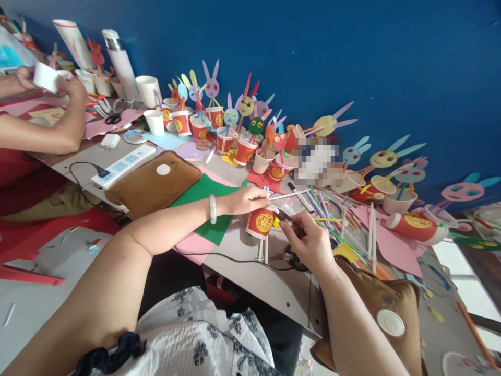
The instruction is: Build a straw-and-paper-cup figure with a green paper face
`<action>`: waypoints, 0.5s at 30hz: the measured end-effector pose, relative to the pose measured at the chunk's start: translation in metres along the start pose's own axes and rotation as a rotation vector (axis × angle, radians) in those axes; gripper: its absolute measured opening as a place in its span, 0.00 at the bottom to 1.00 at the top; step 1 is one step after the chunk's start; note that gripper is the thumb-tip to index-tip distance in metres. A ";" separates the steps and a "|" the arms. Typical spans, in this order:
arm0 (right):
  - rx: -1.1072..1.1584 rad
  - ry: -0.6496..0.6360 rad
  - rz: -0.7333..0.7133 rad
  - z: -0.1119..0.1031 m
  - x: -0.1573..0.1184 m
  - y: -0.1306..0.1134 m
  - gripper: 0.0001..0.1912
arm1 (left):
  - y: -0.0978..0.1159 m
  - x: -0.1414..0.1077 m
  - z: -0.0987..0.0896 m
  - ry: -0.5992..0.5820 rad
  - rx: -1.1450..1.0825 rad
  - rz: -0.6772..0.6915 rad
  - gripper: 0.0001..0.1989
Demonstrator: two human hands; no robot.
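My left hand, a white bangle at its wrist, pinches a thin white stick that points right. Just below these fingers is a red paper cup with a yellow round emblem; thin white sticks show under it. My right hand is closed around a dark hand tool, whose tip reaches toward the left fingertips beside the cup. The tool's exact kind is hard to make out. Black loop handles lie under the right hand.
Paper-cup figures with eared paper faces line the blue wall. Colored sticks and pink paper lie right. Brown cushions flank my arms. A black cable crosses the front, and a power strip lies left, near another person's arm.
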State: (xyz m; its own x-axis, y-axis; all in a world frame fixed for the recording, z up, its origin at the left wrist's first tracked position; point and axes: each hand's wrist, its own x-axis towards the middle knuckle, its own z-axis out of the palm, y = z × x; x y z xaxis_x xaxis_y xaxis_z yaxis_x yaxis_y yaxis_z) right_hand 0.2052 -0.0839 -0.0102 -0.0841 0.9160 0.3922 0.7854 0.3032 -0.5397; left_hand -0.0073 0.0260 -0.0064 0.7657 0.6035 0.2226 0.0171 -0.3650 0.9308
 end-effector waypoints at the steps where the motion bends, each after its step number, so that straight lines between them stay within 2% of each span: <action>1: -0.002 0.001 -0.002 0.000 0.000 0.000 0.14 | 0.000 0.000 0.000 0.004 0.003 -0.008 0.22; 6: -0.045 0.033 -0.034 0.003 -0.001 0.002 0.15 | -0.001 0.001 0.001 0.020 0.007 -0.001 0.21; 11: -0.189 0.103 -0.115 0.005 -0.004 0.006 0.14 | -0.003 0.001 0.002 0.014 -0.004 0.035 0.20; 15: -0.152 0.089 -0.058 0.006 -0.005 0.004 0.14 | -0.002 -0.002 0.007 0.066 0.019 0.018 0.20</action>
State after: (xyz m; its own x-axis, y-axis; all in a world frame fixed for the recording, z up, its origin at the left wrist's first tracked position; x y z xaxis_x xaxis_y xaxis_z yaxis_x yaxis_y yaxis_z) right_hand 0.2052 -0.0856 -0.0184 -0.0829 0.8694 0.4870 0.8648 0.3057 -0.3984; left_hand -0.0049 0.0206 -0.0107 0.7216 0.6424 0.2582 0.0167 -0.3890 0.9211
